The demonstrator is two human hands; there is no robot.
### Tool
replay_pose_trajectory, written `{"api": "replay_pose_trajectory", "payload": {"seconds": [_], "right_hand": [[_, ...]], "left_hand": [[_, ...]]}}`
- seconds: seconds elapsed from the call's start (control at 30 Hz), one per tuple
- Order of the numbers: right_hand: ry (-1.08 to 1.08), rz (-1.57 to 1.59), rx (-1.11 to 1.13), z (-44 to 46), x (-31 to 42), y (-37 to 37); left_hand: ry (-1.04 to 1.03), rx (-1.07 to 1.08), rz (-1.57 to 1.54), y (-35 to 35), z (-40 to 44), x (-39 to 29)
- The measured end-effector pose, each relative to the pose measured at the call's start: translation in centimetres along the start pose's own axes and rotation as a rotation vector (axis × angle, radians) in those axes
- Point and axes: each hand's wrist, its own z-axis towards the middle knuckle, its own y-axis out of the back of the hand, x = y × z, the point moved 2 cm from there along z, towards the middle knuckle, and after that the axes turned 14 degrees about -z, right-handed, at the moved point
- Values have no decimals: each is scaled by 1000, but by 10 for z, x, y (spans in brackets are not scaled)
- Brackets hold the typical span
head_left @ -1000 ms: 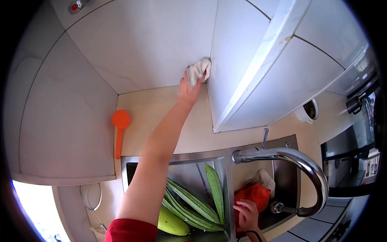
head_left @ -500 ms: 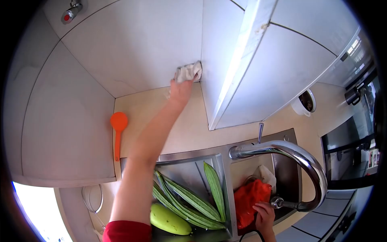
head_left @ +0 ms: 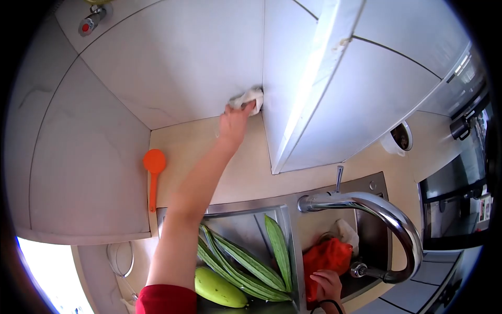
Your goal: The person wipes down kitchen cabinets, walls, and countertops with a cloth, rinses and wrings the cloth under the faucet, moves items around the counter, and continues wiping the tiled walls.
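Note:
My left hand [head_left: 234, 124], at the end of the outstretched arm, grips a crumpled whitish cloth [head_left: 248, 100]. The cloth is pressed to the tiled wall in the corner just above the counter. My right hand [head_left: 327, 286] is low over the right sink basin, fingers loosely bent and nothing visible in them. Beside and partly behind it lies a crumpled red plastic bag or cloth [head_left: 334, 255]. Several long ridged gourds [head_left: 250, 256] and a smooth pale green gourd [head_left: 218, 288] lie in the left basin, partly hidden by my left forearm.
A curved chrome faucet [head_left: 384, 206] arches over the right basin. An orange ladle-shaped scoop [head_left: 154, 162] lies on the counter [head_left: 246, 180] by the left wall. A wall panel [head_left: 298, 104] juts out right of the cloth. Farther right stands a white pot [head_left: 393, 141].
My left hand and the cloth have shifted slightly down in view, still in the corner. My right hand has moved left and down, away from the faucet head.

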Motion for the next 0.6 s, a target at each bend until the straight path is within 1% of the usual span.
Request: {"api": "replay_pose_trajectory", "payload": {"seconds": [0.03, 0.07, 0.13, 0.17, 0.2, 0.23, 0.27, 0.3, 0.33, 0.37, 0.43, 0.47, 0.53, 0.57, 0.6], "right_hand": [[10, 13, 8, -1, -2, -6], [16, 22, 16, -2, -3, -11], [22, 49, 32, -2, 0, -15], [34, 83, 40, -1, 3, -18], [37, 85, 41, 3, 7, -22], [52, 135, 105, 10, 13, -30], [65, 185, 167, 17, 22, -35], [64, 188, 160, 28, 36, -39], [68, 258, 140, 42, 51, -41], [73, 331, 119, 55, 61, -43], [100, 324, 63, 72, 71, -50], [127, 305, 13, 78, 74, -54], [152, 195, -41, 89, 72, -59], [147, 160, -45, 91, 69, -64], [141, 124, -47, 92, 64, -69]], "left_hand": [[-48, -126, -3, -15, -5, 5], [-48, -127, -9, -25, -5, 5], [148, -6, -447, -35, -8, -2], [149, -5, -447, -35, -8, -6], [64, 34, -235, -28, -8, -13], [-24, 73, -20, -23, -8, -15], [-29, 71, -14, -21, -8, -11], [26, 99, -128, -27, -9, -2], [82, 124, -243, -28, -9, 4], [78, 121, -238, -20, -10, 5], [98, 206, -272, -1, -13, 8], [91, 205, -271, 9, -10, 8], [533, 211, -650, 23, 3, 15], [525, 214, -653, 26, 9, 16], [572, -29, -890, 29, 14, 19]]}}
